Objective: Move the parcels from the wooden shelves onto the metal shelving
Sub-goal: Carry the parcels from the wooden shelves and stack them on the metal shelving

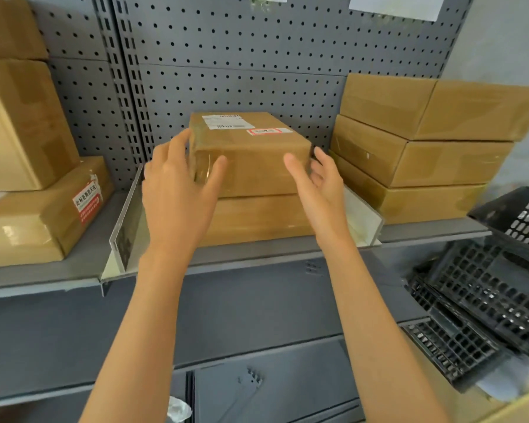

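Left stack: a taped flat carton (28, 224) with a red-and-white warning sticker lies at the left end of the grey metal shelf (83, 264); a taller plain carton (22, 126) sits on it, and another (8, 25) on top of that.
Left divider: a clear acrylic panel (126, 227) stands upright on the shelf, between the left stack and the middle bay.
Left hand: the left hand (177, 190) is at the parcel's near left corner, fingers (180, 145) spread and fairly straight, fingertips along the left side, thumb against the front face; whether it presses or only touches, I cannot tell.
Parcel: a brown cardboard parcel (254, 151), wrapped in glossy clear tape, with a white barcode label and a red-bordered sticker on top. It lies square on a flatter brown carton (257, 218) in the middle bay, in front of the grey pegboard back panel (242, 56).
Right hand: the right hand (321, 184) is at the parcel's near right corner, fingers loosely spread, palm turned inward; contact is unclear.
Right divider: a second clear panel (367, 215) stands right of the middle bay.
Right stack: three plain flat cartons (425, 148) are piled on the shelf's right end.
Crates: black perforated plastic crates (495, 288) lean at the lower right, nested one in another; nothing else can be made out inside them.
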Demonstrator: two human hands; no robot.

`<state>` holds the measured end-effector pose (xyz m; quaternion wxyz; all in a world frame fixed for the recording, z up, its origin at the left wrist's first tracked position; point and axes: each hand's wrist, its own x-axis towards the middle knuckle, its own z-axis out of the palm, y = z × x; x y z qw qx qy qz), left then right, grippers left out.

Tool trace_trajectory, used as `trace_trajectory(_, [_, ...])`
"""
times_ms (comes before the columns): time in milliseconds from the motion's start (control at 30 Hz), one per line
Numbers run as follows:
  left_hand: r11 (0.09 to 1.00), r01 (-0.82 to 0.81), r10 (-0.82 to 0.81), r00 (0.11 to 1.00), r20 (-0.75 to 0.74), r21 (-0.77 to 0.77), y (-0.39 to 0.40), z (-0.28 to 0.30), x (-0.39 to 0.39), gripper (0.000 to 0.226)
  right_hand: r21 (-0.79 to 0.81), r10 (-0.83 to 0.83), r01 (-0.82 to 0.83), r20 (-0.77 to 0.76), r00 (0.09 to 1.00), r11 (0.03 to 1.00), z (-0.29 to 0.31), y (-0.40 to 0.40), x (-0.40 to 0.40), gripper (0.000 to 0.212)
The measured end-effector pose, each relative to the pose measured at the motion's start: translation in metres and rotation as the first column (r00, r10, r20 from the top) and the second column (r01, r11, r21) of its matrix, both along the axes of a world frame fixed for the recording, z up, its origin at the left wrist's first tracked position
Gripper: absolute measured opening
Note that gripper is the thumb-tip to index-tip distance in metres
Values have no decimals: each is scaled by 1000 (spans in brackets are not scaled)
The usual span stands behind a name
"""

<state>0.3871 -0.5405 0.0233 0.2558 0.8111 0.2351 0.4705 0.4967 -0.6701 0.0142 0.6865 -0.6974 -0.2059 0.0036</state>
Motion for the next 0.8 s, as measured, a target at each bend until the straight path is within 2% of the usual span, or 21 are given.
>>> trace_trajectory(67, [978,-88,97,995,-39,189,-10,-7,-13,52,-118,-56,74,147,988,990,-8,-14,-17,72])
trace_trajectory(133, [940,-121,148,987,-60,318,-23,-14,-29,46,-234,-85,170,336,938,957,-16,-33,-35,66])
trace_trajectory(200, [924,-132,175,981,-89,360,-41,-20,-44,43,-317,-66,243,480,875,917,-23,-55,-53,61])
trace_trajectory(267, [922,-128,181,977,-116,365,-64,-27,-60,42,-382,-26,279,550,835,881,-31,-79,-71,58])
trace_trajectory(500, [945,-62,133,969,-206,320,-149,-61,-120,39,-482,34,399,670,742,780,-62,-165,-132,47])
trace_trajectory(800, [954,-67,139,962,-236,291,-197,-70,-190,37,-530,70,371,638,767,762,-69,-217,-196,42])
